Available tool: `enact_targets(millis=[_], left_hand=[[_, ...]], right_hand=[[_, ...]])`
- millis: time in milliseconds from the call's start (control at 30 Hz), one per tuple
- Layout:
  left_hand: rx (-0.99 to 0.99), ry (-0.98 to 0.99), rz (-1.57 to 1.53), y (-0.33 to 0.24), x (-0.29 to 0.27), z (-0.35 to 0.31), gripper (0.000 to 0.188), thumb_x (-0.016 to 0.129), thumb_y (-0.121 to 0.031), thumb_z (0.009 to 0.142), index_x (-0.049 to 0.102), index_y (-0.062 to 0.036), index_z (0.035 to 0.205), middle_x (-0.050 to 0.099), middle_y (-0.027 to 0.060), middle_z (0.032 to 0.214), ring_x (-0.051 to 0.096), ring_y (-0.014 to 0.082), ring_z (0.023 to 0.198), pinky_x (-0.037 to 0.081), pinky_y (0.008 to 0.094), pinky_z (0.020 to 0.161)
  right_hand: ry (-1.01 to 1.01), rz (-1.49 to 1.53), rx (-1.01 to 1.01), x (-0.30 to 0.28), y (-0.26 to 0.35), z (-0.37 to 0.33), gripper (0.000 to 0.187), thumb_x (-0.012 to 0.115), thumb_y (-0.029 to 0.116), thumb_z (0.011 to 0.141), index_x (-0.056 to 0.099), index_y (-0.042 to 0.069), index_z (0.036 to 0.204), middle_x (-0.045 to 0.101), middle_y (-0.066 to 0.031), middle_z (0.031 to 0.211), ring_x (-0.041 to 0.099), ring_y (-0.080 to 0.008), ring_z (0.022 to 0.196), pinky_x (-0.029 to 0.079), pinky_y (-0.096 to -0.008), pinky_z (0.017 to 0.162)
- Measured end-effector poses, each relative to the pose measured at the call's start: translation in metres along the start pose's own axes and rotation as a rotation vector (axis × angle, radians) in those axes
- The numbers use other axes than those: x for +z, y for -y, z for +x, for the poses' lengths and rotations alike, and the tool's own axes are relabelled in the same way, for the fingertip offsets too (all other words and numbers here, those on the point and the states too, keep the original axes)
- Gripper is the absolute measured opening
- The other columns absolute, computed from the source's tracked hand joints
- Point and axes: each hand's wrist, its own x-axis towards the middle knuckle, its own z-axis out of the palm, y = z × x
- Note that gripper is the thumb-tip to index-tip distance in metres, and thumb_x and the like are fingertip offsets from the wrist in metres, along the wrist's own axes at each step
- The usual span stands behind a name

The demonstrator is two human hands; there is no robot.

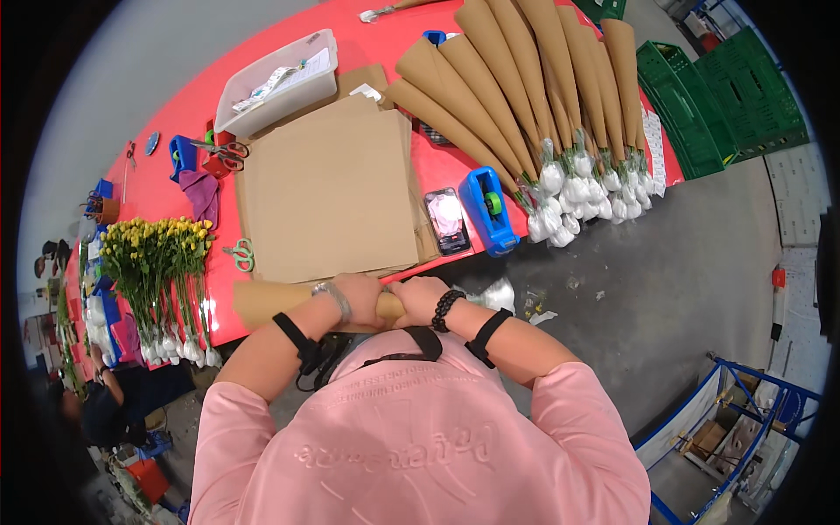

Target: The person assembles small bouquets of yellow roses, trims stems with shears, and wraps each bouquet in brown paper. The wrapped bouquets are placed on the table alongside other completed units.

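Close in front of my body, at the table's near edge, lies a rolled brown paper cone [262, 302]. My left hand [359, 299] and my right hand [420, 299] are side by side, both closed around its narrow part. The wide end points left over the red tabletop. Past my right wrist, a white plastic-wrapped bundle [499, 297] shows, partly behind the forearm; whether it joins the cone is hidden. Just beyond my hands is a stack of flat brown paper sheets [328, 192]. Any flowers inside the cone are out of sight.
Several finished paper cones [499, 70] with white-wrapped stem ends lie at the far right. Yellow flowers [157, 254] lie left. A blue tape dispenser [488, 210], phone [447, 220], green-handled scissors [240, 255] and white bin [278, 83] surround the sheets. Green crates [726, 105] stand right.
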Motion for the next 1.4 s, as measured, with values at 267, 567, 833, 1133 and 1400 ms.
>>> enact_targets(millis=[267, 567, 833, 1133, 1400], left_hand=[[-0.062, -0.175, -0.073, -0.038, 0.011, -0.013, 0.065, 0.082, -0.057, 0.067, 0.075, -0.0017, 0.101, 0.075, 0.0212, 0.097, 0.072, 0.0338, 0.08, 0.055, 0.0432, 0.076], [-0.156, 0.042, -0.245, -0.032, 0.009, -0.014, 0.065, 0.077, -0.06, 0.068, 0.077, 0.0017, 0.091, 0.075, 0.0225, 0.089, 0.072, 0.0392, 0.082, 0.055, 0.0465, 0.078], [-0.17, -0.053, -0.1, -0.041, 0.004, -0.032, 0.055, 0.078, -0.05, 0.072, 0.072, -0.0008, 0.096, 0.074, 0.0192, 0.085, 0.073, 0.0363, 0.087, 0.057, 0.0471, 0.079], [-0.267, -0.365, 0.004, -0.043, 0.043, -0.037, 0.048, 0.076, -0.045, 0.079, 0.067, -0.0034, 0.101, 0.074, 0.0184, 0.094, 0.073, 0.0356, 0.089, 0.058, 0.0477, 0.077], [-0.634, -0.381, -0.297, 0.0, 0.091, -0.107, 0.044, 0.079, -0.039, 0.076, 0.069, -0.0067, 0.103, 0.074, 0.0196, 0.093, 0.072, 0.0378, 0.091, 0.058, 0.0486, 0.081]], right_hand=[[0.034, -0.11, 0.012, -0.005, -0.014, -0.028, 0.045, 0.084, 0.043, 0.076, 0.067, 0.007, 0.097, 0.074, -0.0138, 0.091, 0.074, -0.0327, 0.089, 0.058, -0.0454, 0.075], [-0.191, -0.216, -0.109, -0.005, -0.013, -0.031, 0.046, 0.085, 0.043, 0.075, 0.073, 0.006, 0.099, 0.076, -0.0151, 0.096, 0.074, -0.0307, 0.095, 0.06, -0.044, 0.081], [-0.058, -0.064, -0.068, -0.001, -0.005, -0.023, 0.049, 0.083, 0.046, 0.075, 0.071, 0.006, 0.1, 0.075, -0.0165, 0.091, 0.074, -0.0337, 0.091, 0.059, -0.045, 0.079], [0.062, -0.002, -0.211, -0.01, -0.007, 0.006, 0.062, 0.085, 0.045, 0.072, 0.068, 0.007, 0.118, 0.072, -0.0173, 0.109, 0.069, -0.0351, 0.104, 0.054, -0.0463, 0.089], [-0.893, 0.084, 0.0, -0.012, -0.083, -0.008, 0.018, 0.067, 0.01, 0.084, 0.063, 0.004, 0.1, 0.062, -0.0186, 0.125, 0.062, -0.0394, 0.111, 0.052, -0.0492, 0.093]])
